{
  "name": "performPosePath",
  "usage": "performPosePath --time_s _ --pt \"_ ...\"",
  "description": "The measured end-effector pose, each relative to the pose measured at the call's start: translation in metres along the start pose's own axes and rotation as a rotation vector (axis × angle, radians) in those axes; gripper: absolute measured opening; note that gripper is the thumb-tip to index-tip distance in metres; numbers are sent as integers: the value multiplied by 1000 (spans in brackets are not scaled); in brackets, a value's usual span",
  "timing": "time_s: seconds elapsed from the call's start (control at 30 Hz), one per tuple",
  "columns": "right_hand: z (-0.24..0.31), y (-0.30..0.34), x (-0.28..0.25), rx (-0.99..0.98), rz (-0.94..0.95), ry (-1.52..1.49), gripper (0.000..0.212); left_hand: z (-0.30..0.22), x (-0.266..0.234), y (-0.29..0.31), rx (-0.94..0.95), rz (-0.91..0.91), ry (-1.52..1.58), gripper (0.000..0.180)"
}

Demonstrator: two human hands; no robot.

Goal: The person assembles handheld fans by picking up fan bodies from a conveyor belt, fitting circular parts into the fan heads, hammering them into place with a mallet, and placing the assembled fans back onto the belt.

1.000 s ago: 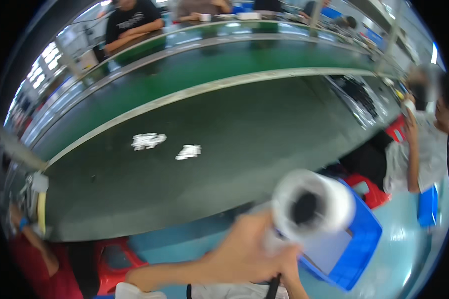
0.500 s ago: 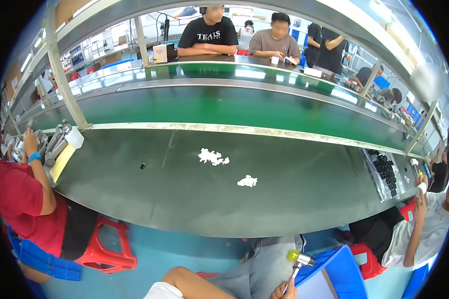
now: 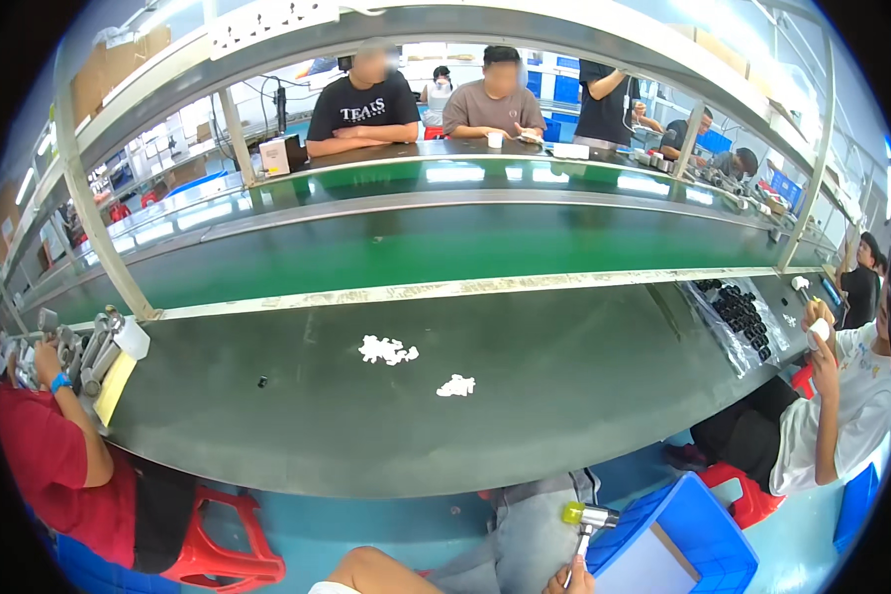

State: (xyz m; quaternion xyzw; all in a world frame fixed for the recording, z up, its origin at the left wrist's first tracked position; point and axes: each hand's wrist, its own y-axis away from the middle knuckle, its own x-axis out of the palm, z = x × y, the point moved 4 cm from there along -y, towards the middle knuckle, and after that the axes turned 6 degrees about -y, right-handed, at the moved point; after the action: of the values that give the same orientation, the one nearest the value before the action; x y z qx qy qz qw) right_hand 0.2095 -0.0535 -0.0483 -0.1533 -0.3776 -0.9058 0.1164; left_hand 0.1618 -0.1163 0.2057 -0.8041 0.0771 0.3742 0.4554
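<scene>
The small metal hammer (image 3: 585, 533) has a yellow-green face (image 3: 570, 512) and silvery head (image 3: 597, 516); the rectangular plastic bin (image 3: 708, 517) is blue, the flat worktable (image 3: 317, 426) dark grey-green, the long conveyor belt (image 3: 416, 238) green, the small irregular pieces (image 3: 387, 350) white.

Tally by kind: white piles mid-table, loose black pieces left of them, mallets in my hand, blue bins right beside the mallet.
White piles: 2
Loose black piece: 1
Mallet: 1
Blue bin: 1
Total: 5

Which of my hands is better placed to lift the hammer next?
Probably your right hand: it appears to be the one gripping the hammer, while your left hand is out of view.
</scene>
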Motion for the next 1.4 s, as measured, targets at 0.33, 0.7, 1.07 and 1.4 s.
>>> performPosePath --time_s 0.33,0.7,1.07,1.4 --pt "-8 -8 -8 34 -54 -33 48 37 -11 -9 -219 -211 130 38" --pt "-21 -23 -28 14 0 -15 46 11 -5 -16 -16 -90 21 38" --pt "-8 -13 -20 53 39 -49 38 37 -15 -22 -112 -128 -15 47" --pt "-6 -6 -24 20 127 -56 35 126 -83 86 -1022 -95 -84 53"
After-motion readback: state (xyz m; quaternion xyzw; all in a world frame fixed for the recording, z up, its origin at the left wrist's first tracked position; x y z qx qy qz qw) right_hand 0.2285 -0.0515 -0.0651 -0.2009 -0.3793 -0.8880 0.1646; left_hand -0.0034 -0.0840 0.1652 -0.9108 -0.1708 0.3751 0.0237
